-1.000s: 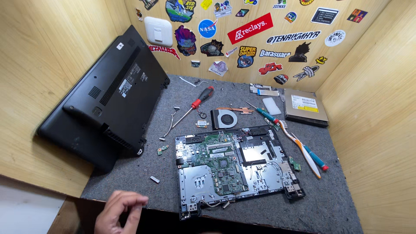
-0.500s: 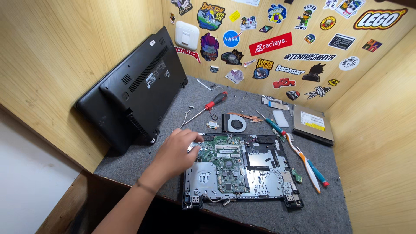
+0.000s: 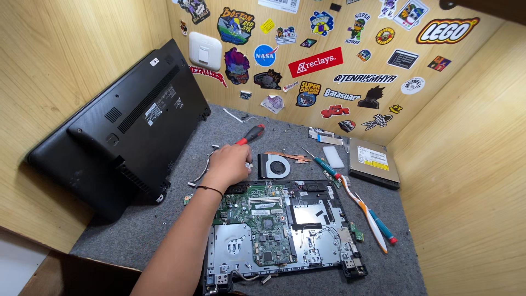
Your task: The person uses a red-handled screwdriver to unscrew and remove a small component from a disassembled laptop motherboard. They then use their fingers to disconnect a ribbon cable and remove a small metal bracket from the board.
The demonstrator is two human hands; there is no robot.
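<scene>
Left grip [image 3: 230, 164] over one red-handled screwdriver [image 3: 251, 134], one fan [image 3: 274, 165]

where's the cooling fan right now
In the head view the cooling fan lies on the grey mat just behind the opened laptop base, right of the left hand and left of the teal screwdriver.

Black laptop cover [image 3: 126, 126] against the left wall, optical drive [image 3: 374, 161], toothbrush [image 3: 368, 211], cooling fan [image 3: 275, 165].
</scene>
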